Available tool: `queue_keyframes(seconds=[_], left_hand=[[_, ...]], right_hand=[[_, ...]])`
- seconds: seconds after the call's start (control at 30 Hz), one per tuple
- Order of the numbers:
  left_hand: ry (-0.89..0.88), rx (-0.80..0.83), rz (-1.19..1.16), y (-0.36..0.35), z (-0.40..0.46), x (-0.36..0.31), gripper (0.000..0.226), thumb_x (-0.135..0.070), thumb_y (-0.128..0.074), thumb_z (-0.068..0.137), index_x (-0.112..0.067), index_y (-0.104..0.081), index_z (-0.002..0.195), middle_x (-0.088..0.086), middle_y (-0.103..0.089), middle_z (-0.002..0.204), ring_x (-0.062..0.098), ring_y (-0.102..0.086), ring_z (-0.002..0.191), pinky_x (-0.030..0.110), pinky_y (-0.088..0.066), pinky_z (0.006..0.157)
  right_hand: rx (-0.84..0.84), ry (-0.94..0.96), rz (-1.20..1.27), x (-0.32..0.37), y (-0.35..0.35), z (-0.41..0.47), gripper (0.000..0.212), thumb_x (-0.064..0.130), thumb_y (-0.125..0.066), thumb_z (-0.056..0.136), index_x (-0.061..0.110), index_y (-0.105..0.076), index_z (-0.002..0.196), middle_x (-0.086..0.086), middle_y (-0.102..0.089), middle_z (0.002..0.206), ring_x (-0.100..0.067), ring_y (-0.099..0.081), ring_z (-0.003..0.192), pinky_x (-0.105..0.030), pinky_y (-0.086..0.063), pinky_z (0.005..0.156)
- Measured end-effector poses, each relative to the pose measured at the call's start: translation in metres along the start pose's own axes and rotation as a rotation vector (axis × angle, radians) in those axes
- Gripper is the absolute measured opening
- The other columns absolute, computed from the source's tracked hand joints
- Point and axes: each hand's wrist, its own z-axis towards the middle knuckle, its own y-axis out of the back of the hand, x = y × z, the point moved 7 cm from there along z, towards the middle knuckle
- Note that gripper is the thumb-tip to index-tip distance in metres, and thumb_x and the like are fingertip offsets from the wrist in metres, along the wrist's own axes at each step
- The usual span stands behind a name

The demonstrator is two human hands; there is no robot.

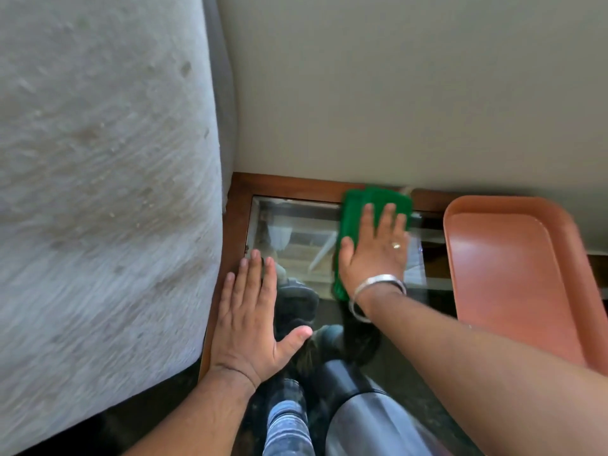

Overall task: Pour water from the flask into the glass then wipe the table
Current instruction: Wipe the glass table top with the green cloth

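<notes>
One green cloth (357, 209), folded and soft-edged, is lying on the glass-topped table (289, 185) near its far wooden rim, by the wall. The right hand (375, 248) is pressing flat on it, fingers spread, wearing a ring and two bangles at the wrist. The left hand (250, 311) is resting flat and spread on the glass at the table's left edge, beside a grey sofa (98, 192). One empty orange tray (513, 274) is sitting to the right. A flask (371, 419), dark-capped and grey, is showing at the near edge.
</notes>
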Motion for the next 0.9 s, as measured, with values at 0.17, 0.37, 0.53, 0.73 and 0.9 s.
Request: queue_keyframes(seconds=[0.17,0.37,0.53,0.73,0.9], left_hand=[[0.024,0.032,0.0,0.004,-0.001,-0.003,0.102,-0.081,-0.014,0.09,-0.005,-0.006,0.158,0.02,-0.008,0.166,0.035,-0.011,0.154,0.055,-0.015,0.119],[0.011,0.006,-0.014,0.002,0.002,-0.001,0.103,-0.082,-0.015,0.089,-0.007,-0.001,0.159,0.02,-0.005,0.167,0.033,-0.007,0.155,0.055,-0.013,0.12],[0.043,-0.036,-0.127,0.002,-0.002,0.002,0.108,-0.084,-0.009,0.087,-0.004,0.002,0.159,0.021,0.001,0.168,0.032,-0.001,0.155,0.054,-0.01,0.122],[0.013,-0.013,-0.101,0.0,-0.002,0.0,0.103,-0.081,-0.01,0.09,-0.006,0.002,0.16,0.018,0.001,0.168,0.032,-0.004,0.155,0.052,-0.011,0.121],[0.009,-0.032,-0.086,-0.004,-0.002,0.003,0.104,-0.082,-0.012,0.089,-0.007,-0.002,0.16,0.015,0.004,0.169,0.035,-0.004,0.155,0.052,-0.007,0.121]], right_hand=[[0.191,0.859,-0.206,-0.012,-0.014,-0.081,0.073,0.049,-0.039,0.089,0.022,-0.018,0.155,-0.015,-0.02,0.161,-0.036,-0.014,0.147,-0.06,-0.018,0.115],[0.086,0.18,-0.052,0.005,-0.002,0.005,0.069,0.048,-0.027,0.097,0.026,0.003,0.155,-0.01,0.011,0.165,-0.032,0.013,0.15,-0.047,0.004,0.121],[0.103,0.793,-0.182,0.054,-0.017,-0.065,0.069,0.051,-0.036,0.094,0.023,-0.015,0.154,-0.018,-0.018,0.162,-0.035,-0.007,0.148,-0.053,-0.005,0.116],[0.102,0.622,-0.214,-0.024,-0.009,-0.061,0.067,0.049,-0.029,0.094,0.023,-0.013,0.154,-0.013,-0.013,0.161,-0.037,-0.019,0.148,-0.052,-0.013,0.118],[0.078,0.295,-0.112,0.035,-0.004,0.028,0.069,0.048,-0.028,0.099,0.024,0.004,0.156,-0.015,0.009,0.164,-0.035,0.011,0.15,-0.048,0.004,0.12]])
